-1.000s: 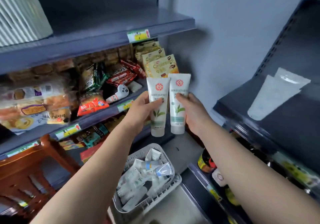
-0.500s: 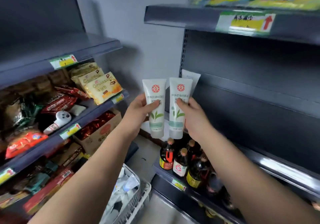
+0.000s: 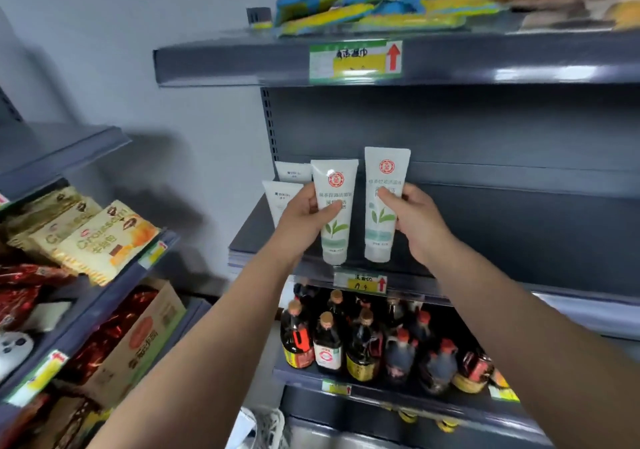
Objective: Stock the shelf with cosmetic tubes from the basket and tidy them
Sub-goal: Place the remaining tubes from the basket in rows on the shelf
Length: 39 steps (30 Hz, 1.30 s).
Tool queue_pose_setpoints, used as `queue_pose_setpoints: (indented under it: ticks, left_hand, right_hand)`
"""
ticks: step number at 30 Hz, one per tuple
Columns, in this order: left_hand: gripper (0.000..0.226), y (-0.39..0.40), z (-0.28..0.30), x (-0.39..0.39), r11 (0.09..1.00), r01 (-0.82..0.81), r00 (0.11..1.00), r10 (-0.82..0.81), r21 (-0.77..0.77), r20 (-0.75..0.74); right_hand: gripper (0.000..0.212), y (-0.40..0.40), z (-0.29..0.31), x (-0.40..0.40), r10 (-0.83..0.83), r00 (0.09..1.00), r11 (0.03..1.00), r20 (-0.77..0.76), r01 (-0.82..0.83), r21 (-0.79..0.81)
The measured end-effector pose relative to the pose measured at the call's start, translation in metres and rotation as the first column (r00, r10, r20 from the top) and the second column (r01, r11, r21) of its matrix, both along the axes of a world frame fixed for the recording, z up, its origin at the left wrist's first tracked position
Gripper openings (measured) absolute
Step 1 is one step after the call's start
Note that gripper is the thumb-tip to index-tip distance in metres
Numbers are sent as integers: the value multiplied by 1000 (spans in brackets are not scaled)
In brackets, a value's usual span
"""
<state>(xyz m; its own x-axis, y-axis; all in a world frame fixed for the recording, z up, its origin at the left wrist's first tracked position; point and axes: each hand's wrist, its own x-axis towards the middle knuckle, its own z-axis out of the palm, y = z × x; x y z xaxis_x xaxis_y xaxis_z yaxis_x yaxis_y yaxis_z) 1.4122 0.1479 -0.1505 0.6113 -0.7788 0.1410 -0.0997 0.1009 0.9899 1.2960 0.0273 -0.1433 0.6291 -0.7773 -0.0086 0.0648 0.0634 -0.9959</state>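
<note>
Since half a second ago both tubes have come up and forward to the middle shelf (image 3: 519, 277), the right one now higher; the left hand (image 3: 304, 220) grips the left tube (image 3: 334, 213), thumb across its front; the right hand (image 3: 415, 221) pinches the right tube (image 3: 382, 206); both tubes upright, cap-down, beside two shelved tubes (image 3: 282, 195).

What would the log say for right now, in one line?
left hand: holds left tube | right hand: holds right tube | both tubes upright at shelf | not yet released
</note>
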Motion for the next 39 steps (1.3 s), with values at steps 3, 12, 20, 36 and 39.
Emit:
queue_pose_setpoints:
  ticks: [3,12,20,36,39]
  left_hand:
    - [27,-16,-6,6,998,56,998,-56,3,22]
    - [30,-36,-32,30,995,65,997,-67,74,24]
    - [33,-36,-41,34,983,112,985,-129,144,114]
    - [31,-32,-52,35,995,-44,990,32,85,136]
    - [30,-34,-53,35,994,-78,986,65,81,154]
  right_hand:
    - [16,-11,1,4,-83,997,996,1,83,-8]
    - [23,-30,-6,12,-198,979,978,-49,193,-82]
    - [28,-45,-9,17,-167,985,982,-46,162,-96]
    - [38,-64,-16,81,83,969,987,-233,-113,-118]
    - [39,-65,-21,88,89,963,981,-255,-128,-144]
